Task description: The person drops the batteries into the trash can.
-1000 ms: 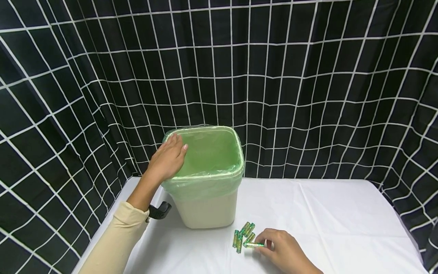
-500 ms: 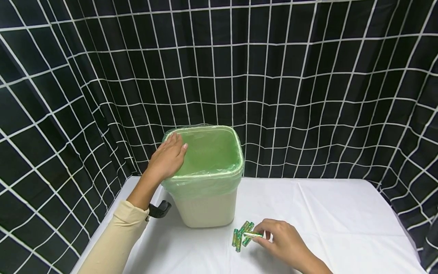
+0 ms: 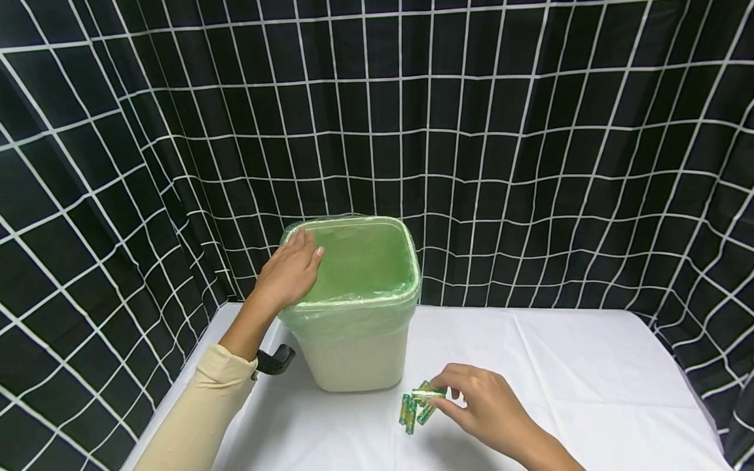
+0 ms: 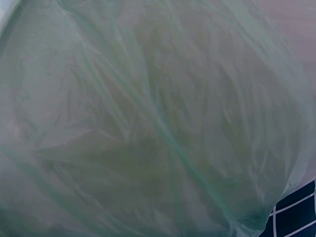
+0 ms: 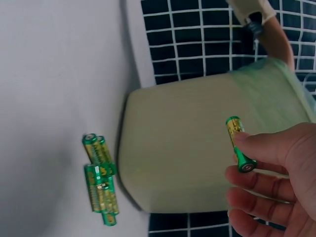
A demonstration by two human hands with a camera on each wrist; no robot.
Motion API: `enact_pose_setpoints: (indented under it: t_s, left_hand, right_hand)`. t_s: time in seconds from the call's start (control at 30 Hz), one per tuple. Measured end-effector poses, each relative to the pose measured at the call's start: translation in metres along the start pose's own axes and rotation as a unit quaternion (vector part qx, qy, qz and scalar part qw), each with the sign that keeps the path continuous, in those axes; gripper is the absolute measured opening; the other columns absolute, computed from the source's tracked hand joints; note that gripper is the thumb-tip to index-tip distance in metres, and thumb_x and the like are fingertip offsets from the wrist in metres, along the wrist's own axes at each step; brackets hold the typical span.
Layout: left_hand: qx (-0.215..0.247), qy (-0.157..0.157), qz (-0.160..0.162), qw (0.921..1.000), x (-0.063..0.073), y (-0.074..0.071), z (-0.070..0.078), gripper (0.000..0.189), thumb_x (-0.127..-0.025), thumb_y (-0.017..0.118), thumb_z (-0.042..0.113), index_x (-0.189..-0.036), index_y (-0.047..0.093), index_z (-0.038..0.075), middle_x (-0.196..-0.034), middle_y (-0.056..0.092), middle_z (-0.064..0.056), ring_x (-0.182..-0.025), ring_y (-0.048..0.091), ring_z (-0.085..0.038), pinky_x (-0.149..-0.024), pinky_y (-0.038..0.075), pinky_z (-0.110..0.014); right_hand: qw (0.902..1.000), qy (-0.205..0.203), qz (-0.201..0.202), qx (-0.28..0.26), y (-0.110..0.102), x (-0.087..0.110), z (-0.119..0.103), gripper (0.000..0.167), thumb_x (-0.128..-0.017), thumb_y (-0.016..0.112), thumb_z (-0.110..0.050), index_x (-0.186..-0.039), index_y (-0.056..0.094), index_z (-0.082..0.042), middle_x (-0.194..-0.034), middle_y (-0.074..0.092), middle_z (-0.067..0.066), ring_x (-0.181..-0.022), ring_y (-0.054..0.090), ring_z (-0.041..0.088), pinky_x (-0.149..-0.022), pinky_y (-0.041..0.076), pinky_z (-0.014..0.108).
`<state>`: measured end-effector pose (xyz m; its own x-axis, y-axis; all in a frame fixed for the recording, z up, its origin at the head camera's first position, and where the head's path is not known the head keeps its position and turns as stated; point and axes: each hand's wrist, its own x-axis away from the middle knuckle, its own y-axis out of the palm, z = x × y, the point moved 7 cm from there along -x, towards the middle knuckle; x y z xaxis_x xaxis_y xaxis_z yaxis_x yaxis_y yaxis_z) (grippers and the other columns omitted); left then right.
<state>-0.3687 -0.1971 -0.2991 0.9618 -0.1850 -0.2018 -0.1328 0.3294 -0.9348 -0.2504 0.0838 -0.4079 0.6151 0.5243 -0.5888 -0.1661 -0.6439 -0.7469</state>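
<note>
My left hand (image 3: 290, 271) lies with extended fingers over the left rim of a cream bin (image 3: 359, 363). A thin green bag (image 3: 365, 322) lines the bin and folds over its edge; its film (image 4: 163, 118) fills nearly all of the left wrist view. Between thumb and fingertips, my right hand (image 3: 485, 404) pinches a green and gold battery (image 5: 233, 130). The right wrist view shows it raised off the table, beside the bin's wall. Several more such batteries (image 5: 101, 180) lie in a small heap on the cloth, just below that hand.
A white cloth covers the table (image 3: 565, 366). Black curtains with a white grid (image 3: 471, 150) hang behind it and at both sides. The bin stands toward the table's back left. A black strap (image 3: 275, 360) shows at the left wrist.
My right hand has lifted the battery off the cloth and carried it slightly up and to the left, over the heap. The left hand stays on the rim.
</note>
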Motion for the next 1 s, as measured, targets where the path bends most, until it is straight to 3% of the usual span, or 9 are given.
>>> enact_pose_setpoints:
  t_s: [0.5, 1.0]
  left_hand:
    - [-0.003, -0.001, -0.001, 1.0, 0.0, -0.001, 0.002, 0.06, -0.112, 0.026, 0.032, -0.155, 0.025, -0.009, -0.165, 0.018, -0.025, -0.155, 0.012, -0.035, -0.126, 0.011, -0.046]
    - [-0.004, 0.001, 0.003, 1.0, 0.0, 0.0, 0.0, 0.061, -0.112, 0.026, 0.033, -0.156, 0.024, -0.01, -0.165, 0.016, -0.026, -0.155, 0.012, -0.036, -0.126, 0.011, -0.045]
  right_hand:
    - [0.9952, -0.086, 0.037, 0.029, -0.029, -0.027, -0.035, 0.018, -0.079, 0.086, -0.018, -0.091, 0.073, -0.022, -0.088, 0.065, -0.02, -0.074, 0.057, -0.003, -0.061, 0.05, 0.018]
    - [0.9882, -0.138, 0.059, 0.031, -0.051, -0.055, -0.064, 0.022, -0.077, 0.087, -0.011, -0.093, 0.075, -0.02, -0.091, 0.068, -0.016, -0.08, 0.064, 0.002, -0.062, 0.053, 0.022]
